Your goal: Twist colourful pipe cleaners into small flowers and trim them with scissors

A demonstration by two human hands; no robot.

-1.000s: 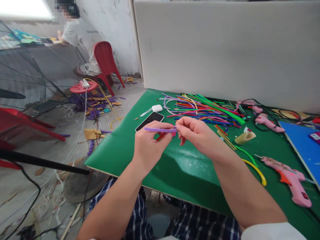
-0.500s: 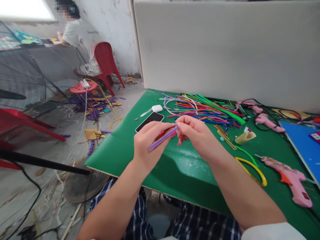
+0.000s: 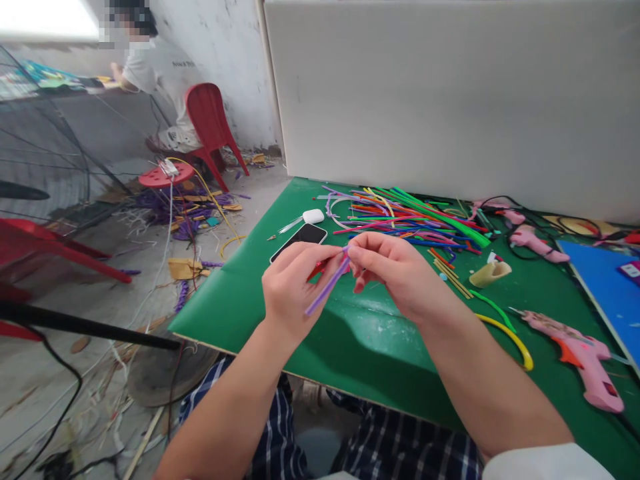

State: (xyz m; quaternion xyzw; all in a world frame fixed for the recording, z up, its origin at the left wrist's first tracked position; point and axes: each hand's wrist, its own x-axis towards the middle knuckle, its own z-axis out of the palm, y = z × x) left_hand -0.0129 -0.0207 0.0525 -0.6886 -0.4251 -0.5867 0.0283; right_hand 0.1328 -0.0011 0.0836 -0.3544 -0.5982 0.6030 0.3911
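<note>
- Left hand (image 3: 290, 283) curled, its fingertips pinching the upper end of a purple strip (image 3: 325, 293); a red piece (image 3: 316, 269) shows between thumb and forefinger
- Right hand (image 3: 385, 263) bent in from the other side, thumb and forefinger pinched on that same upper end
- The strip is held above the green table (image 3: 225, 303), its free end slanting down across the left palm
- Dark lettering on the shirt (image 3: 173, 77) of a seated co-worker, too blurred to read
- Purple box (image 3: 634, 272) with a pale label at the right edge, its marks too small to make out
- A second ago the strip lay almost level over the left hand; now it slopes steeply toward the wrist
- Less of the yellow piece (image 3: 520, 350) shows past the right forearm than half a second ago
- Beige tube (image 3: 487, 275) lying with its open end visible; cannot tell what is inside
- White rounded case (image 3: 313, 216) beside the phone (image 3: 306, 234), its contents hidden
</note>
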